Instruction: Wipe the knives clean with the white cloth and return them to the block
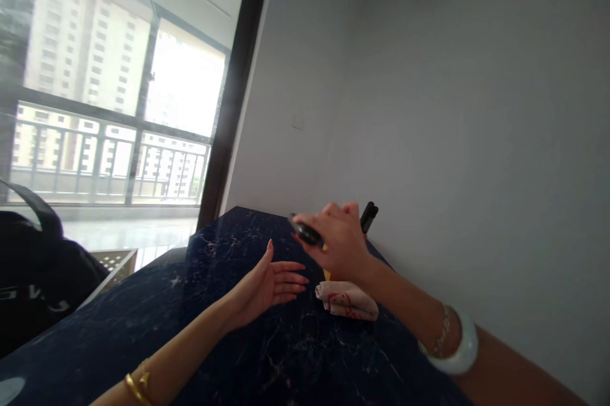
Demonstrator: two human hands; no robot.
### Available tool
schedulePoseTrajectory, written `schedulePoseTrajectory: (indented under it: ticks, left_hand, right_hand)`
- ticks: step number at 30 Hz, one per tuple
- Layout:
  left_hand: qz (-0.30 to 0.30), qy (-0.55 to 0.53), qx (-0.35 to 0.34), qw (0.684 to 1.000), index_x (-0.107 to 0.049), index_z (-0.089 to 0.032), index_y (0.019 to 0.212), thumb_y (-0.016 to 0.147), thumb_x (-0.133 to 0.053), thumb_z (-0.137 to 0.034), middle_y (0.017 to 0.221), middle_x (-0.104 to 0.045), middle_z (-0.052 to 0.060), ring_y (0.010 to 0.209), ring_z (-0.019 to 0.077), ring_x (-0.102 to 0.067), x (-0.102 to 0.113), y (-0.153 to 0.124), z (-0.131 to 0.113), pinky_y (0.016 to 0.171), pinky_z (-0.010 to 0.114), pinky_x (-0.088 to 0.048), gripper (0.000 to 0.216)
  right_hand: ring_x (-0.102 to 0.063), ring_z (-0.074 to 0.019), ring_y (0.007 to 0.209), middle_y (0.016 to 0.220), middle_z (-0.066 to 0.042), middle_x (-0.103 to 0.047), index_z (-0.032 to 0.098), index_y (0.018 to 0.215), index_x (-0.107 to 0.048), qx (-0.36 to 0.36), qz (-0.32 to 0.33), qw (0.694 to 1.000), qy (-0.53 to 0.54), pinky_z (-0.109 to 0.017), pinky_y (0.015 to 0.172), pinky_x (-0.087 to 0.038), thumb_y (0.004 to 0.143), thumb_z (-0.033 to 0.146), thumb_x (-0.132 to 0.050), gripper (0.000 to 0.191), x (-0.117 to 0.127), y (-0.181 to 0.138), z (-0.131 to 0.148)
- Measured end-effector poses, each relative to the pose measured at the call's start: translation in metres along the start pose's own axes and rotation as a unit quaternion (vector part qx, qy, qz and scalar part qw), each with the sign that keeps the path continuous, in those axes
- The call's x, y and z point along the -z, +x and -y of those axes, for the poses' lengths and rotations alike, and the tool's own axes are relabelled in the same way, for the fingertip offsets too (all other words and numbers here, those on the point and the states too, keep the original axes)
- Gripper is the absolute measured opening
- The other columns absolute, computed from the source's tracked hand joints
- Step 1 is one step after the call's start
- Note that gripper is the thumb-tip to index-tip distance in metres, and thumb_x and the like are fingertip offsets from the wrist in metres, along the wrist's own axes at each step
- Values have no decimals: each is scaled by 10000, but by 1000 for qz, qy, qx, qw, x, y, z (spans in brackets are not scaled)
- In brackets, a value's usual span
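Note:
My right hand is raised over the table, its fingers wrapped round a small black object with a rounded, glossy end. A thin greyish tip shows at that end; the rest is covered by my fingers, and its kind is not clear. Lower and to the left, my left hand is open and holds nothing, thumb up and fingers stretched to the right. Below my right hand lies a folded pale pink cloth with a red print. A bit of something yellow shows just behind the cloth, mostly hidden.
The dark blue marbled table spreads beneath both hands. Two black upright ends stick up behind my right hand, near the grey wall. A black bag sits at the left, by the glass door and balcony railing.

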State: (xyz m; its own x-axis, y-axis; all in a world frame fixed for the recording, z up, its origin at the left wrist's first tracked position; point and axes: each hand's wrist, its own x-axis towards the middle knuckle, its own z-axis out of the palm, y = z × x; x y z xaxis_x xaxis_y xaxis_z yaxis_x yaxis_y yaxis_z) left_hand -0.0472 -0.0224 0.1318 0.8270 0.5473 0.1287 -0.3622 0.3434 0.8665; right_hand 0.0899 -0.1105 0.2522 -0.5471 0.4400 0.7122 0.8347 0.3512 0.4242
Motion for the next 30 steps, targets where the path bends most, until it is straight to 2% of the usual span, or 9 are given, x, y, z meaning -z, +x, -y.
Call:
schedulePoseTrajectory:
  ticks: [5,10,12,15,19,24,27,30]
  left_hand:
    - [-17,-19,8,1000,-571,-133,958,754,-308,-668,829,-645,70,759,170,-596,8,2,10,710,293,-432,630]
    - [-61,-47,11,997,-593,-134,900,787,-515,-394,759,-654,28,668,126,-596,15,9,31,676,246,-445,293]
    - [-75,-52,33,995,-594,-121,887,776,-532,-336,764,-663,44,677,140,-609,20,11,33,675,252,-456,249]
    - [-118,-41,77,989,-592,-94,887,760,-533,-309,819,-672,93,760,178,-627,29,12,33,689,257,-468,256]
    - [-155,-41,114,980,-591,-107,907,731,-551,-262,808,-670,73,796,185,-630,37,10,30,662,241,-477,238]
    - [-138,-34,142,980,-602,-92,894,711,-553,-215,725,-654,54,781,191,-629,40,8,29,688,260,-488,226]
    - [-135,-15,169,976,-609,-68,864,694,-543,-186,684,-643,66,746,197,-626,38,6,29,770,318,-484,217]
    - [-127,7,204,971,-611,-61,832,686,-531,-187,633,-622,63,652,174,-609,38,3,27,763,339,-494,209]
  right_hand:
    - [-423,-155,764,750,13,-619,289,1067,-522,0,81,994,74,-332,690,-185,815,323,-490,256,-41,-53,23]
    - [-432,-159,772,807,-1,-606,297,1143,-477,15,109,992,57,-340,713,-212,851,231,-430,303,-64,-79,34]
    - [-444,-164,795,876,-19,-593,276,1211,-416,-15,120,992,31,-336,728,-236,861,185,-392,362,-71,-87,34]
    - [-449,-180,848,978,-46,-557,240,1250,-370,-128,133,983,-11,-327,740,-265,841,152,-406,420,-80,-101,27]
    - [-452,-195,880,955,-37,-543,243,1089,-509,-234,193,952,-50,-323,739,-284,792,180,-496,303,-89,-124,6]
    - [-457,-215,884,880,-45,-547,217,903,-588,-276,265,921,-69,-332,763,-303,757,251,-546,156,-94,-152,-18]
    - [-458,-223,894,900,-53,-555,208,895,-601,-292,274,914,-61,-325,766,-320,749,236,-531,165,-95,-160,-28]
    - [-474,-199,884,894,-40,-560,227,879,-612,-319,274,907,-30,-289,755,-333,754,219,-505,165,-96,-164,-36]
